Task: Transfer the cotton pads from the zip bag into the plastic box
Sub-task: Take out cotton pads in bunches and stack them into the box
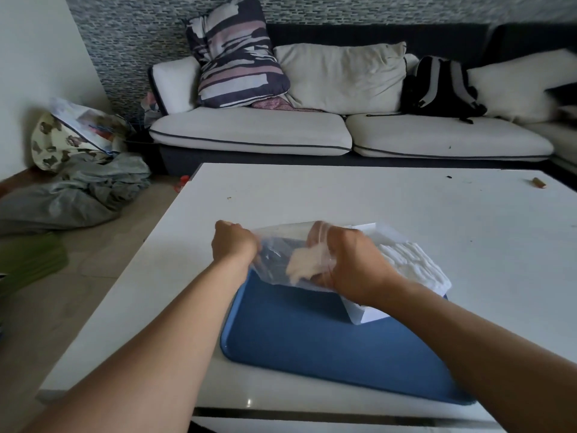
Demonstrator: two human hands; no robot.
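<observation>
The left hand [234, 243] pinches the left edge of the clear zip bag [282, 254], fingers curled tight on the film. The right hand [346, 270] is pushed into the bag from its right side, fingers showing through the plastic and closed on a clump of cotton pads [304, 265] inside; the motion blur makes it hard to say how many it grips.

The bag is held up between the two hands, its long side running left to right, above the far edge of a blue tray [299, 339]. Just beyond and to the right of the right hand sits the clear plastic box [368, 314], with a heap of white pads [412, 260] already lying in or on it; whether they sit inside the walls or spill over cannot be told.

So the target lies to the right, nearest the right hand, which probably only has to draw out of the bag's mouth and swing a little rightward to drop its load. The left hand is the anchor. The white table [343, 198] is open beyond and to the right of both hands, while its left edge is near the left forearm
</observation>
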